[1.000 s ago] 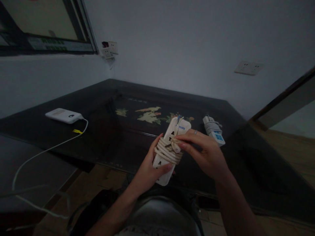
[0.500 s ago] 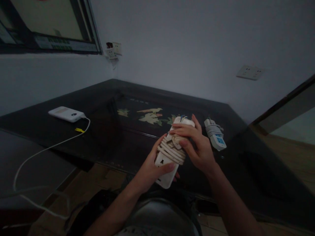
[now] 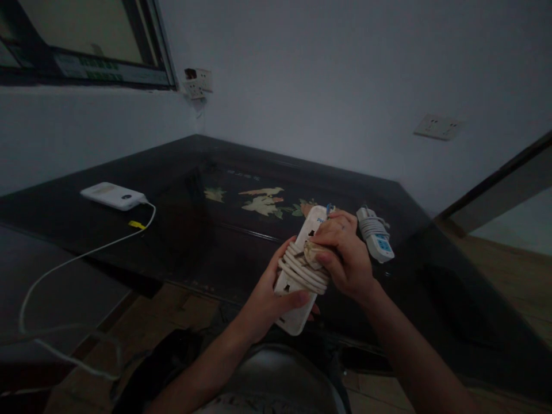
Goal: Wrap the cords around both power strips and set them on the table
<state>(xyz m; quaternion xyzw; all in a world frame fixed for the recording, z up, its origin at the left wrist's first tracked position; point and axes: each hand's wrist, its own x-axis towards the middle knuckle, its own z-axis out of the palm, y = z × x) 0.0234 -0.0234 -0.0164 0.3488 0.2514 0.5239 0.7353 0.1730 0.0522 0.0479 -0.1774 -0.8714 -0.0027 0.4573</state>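
Note:
A white power strip (image 3: pixel 295 316) is held tilted above the near edge of the table, its own white cord (image 3: pixel 302 276) wound several times round its middle. My left hand (image 3: pixel 276 293) is closed round the strip's lower part, thumb on top across the sockets. My right hand (image 3: pixel 347 250) has its thumb and fingers closed on the off-white plug (image 3: pixel 313 253) at the cord's end, just over the windings. A bit of blue and white wire (image 3: pixel 330 208) shows at the strip's far end, partly behind my right fingers.
On the dark table (image 3: pixel 181 230) lies a second, smaller power strip (image 3: pixel 379 247) with a wound grey cord, to the right. A white power bank (image 3: pixel 112 196) with a cable lies at the left, near a yellow tag (image 3: pixel 137 225). Wall sockets (image 3: pixel 437 127) are behind.
My right fingers have drawn in from the strip's far end and curled round the plug, uncovering lettering and a socket there. My left hand keeps its hold.

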